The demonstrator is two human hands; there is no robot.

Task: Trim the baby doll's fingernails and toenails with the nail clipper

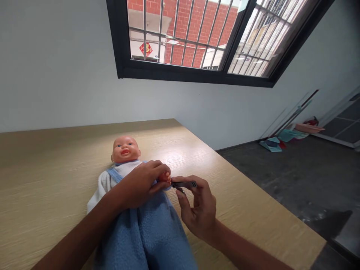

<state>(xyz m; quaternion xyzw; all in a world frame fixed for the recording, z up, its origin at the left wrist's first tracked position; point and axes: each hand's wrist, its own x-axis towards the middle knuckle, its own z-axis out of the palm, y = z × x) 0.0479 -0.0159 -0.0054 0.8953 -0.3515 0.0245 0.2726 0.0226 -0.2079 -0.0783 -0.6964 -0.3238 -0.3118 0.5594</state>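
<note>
A baby doll [125, 150] in white and blue fleece clothes lies on its back on a light wooden table [42, 180], head toward the wall. My left hand [140, 183] is closed around the doll's small hand [164, 177], pinching it between thumb and fingers. My right hand [197, 208] pinches a metal nail clipper [184, 184], whose jaws meet the doll's fingertips. The doll's legs are hidden under blue fleece [152, 232] at the frame's bottom edge.
The table's right edge [261, 183] drops to a dark floor. A black-framed barred window [197, 37] sits in the white wall behind. Folded coloured items and cleaning tools [284, 137] lie by the far wall at the right.
</note>
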